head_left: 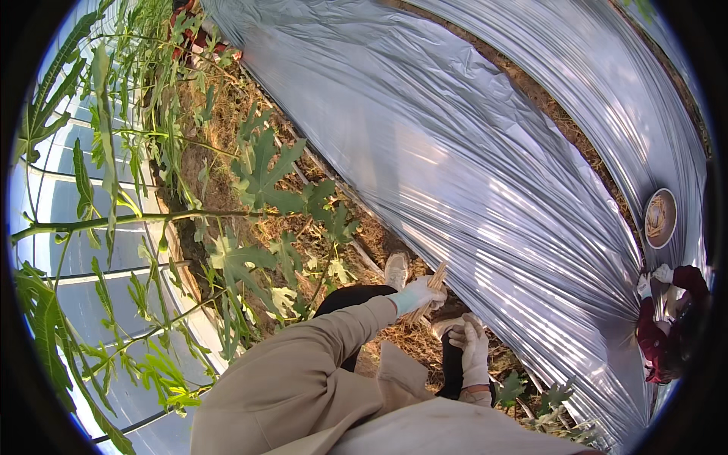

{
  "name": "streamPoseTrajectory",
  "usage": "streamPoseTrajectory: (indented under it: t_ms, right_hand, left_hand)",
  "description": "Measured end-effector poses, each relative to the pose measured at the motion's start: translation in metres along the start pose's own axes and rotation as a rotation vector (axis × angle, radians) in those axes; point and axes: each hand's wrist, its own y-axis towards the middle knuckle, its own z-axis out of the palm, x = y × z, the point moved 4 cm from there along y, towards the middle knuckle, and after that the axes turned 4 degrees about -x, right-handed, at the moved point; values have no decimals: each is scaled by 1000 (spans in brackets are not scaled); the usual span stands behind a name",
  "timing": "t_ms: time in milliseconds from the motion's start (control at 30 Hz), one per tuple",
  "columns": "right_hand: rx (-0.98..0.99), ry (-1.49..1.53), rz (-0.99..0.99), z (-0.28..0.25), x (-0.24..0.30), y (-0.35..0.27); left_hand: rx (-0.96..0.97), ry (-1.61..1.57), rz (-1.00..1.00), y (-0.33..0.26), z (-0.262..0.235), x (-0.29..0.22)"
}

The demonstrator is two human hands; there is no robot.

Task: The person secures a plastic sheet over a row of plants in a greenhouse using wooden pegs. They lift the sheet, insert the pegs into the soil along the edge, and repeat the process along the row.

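I am keeping my gloved right hand low by my knee, loosely curled and holding nothing, while my left hand is gripping a bundle of dry straw beside the silver plastic sheet, with leafy plants beyond.

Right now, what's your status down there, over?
Left hand shut on straw bundle. Right hand low, grip unclear. Silver sheet alongside; leafy plants left.
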Motion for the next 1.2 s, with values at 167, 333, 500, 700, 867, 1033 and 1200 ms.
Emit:
streamPoseTrajectory:
  t_ms: [167, 333, 500, 700, 867, 1033, 1200]
  right_hand:
    - [-148, -227, 122, -10, -52, -47]
    - [-154, -361, 113, 24, 2, -153]
    - [-302, -498, -6, 12, 58, -246]
    - [-418, -492, -232, -29, 104, -291]
    - [-340, -765, -88, 16, 154, -332]
    - [-186, -945, -283, 61, 203, -340]
    - [66, -968, -212, 76, 224, -319]
  left_hand:
    - [132, 654, 497, -136, 11, 26]
    - [72, 235, 102, -251, -5, -32]
    - [-73, 283, 257, -325, -19, -134]
    - [-22, 92, 559, -404, -18, -177]
    - [-210, 168, 992, -482, -11, -155]
    - [-276, -107, 542, -539, -5, -87]
    - [-392, -489, 549, -584, 8, -13]
